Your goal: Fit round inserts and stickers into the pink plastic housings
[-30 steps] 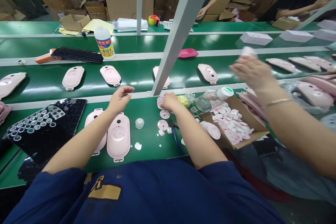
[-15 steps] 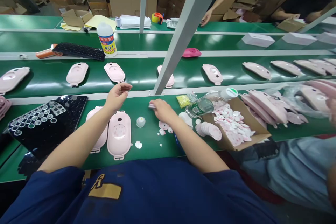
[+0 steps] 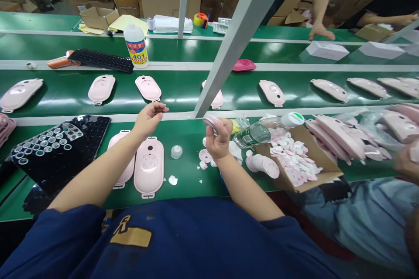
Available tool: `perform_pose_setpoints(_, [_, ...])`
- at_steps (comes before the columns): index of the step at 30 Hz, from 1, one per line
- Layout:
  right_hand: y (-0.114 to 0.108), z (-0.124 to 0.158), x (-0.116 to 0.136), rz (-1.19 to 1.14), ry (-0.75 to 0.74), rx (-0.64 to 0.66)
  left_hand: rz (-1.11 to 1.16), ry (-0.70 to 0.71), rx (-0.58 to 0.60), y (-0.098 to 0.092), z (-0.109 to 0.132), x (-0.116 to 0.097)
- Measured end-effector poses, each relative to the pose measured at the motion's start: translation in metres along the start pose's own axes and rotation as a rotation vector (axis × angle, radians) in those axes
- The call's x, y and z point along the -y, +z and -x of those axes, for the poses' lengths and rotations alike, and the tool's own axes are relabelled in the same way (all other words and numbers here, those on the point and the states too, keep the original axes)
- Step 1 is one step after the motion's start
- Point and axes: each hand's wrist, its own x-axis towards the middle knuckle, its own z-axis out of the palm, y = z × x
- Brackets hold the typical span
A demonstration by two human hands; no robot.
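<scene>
My right hand (image 3: pixel 218 139) is raised above the green bench, its fingers and thumb closed round a round pink disc (image 3: pixel 212 122) that shows partly edge-on. Empty, my left hand (image 3: pixel 149 118) hovers over the bench's far rail with the thumb apart from the slightly bent fingers. Below it lie two pale pink oval plastic shells, the nearer one (image 3: pixel 149 170) overlapping the other. A small white-topped round bottle (image 3: pixel 176 152) stands between my forearms. Round printed pieces (image 3: pixel 205 155) and small scraps lie beneath my right hand.
At right, a clear bottle (image 3: pixel 252 135) leans beside a cardboard box (image 3: pixel 322 175) of printed cutouts. A black sheet with clear rings (image 3: pixel 49 148) lies at left. More shells (image 3: pixel 148 88) sit on the green belt. A grey post (image 3: pixel 235 39) slants across. Another person's hand (image 3: pixel 321 31) is opposite.
My right hand has lifted and turned, bringing the pink disc up into view. My left hand stays nearly in place. Across the belt, another person's hand has moved right, near a white box.
</scene>
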Motion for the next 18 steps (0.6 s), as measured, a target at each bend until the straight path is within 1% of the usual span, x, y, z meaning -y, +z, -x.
perform_pose_setpoints(4, [-0.003,0.003,0.002,0.014,0.005,0.078,-0.005,-0.013,0.008,0.004,-0.001,-0.001])
perform_pose_setpoints(8, [-0.006,0.012,0.000,0.065,0.085,0.037,-0.010,-0.018,-0.016,0.003,-0.001,-0.001])
perform_pose_setpoints(12, [-0.005,0.017,-0.002,0.078,0.077,0.080,-0.009,-0.024,-0.035,0.002,-0.002,0.000])
perform_pose_setpoints(16, [-0.002,0.018,0.000,0.109,0.103,0.066,-0.002,-0.030,-0.030,0.004,-0.003,0.000])
perform_pose_setpoints(18, [0.000,0.018,0.003,0.114,0.090,0.106,0.003,-0.035,-0.026,0.005,-0.003,0.000])
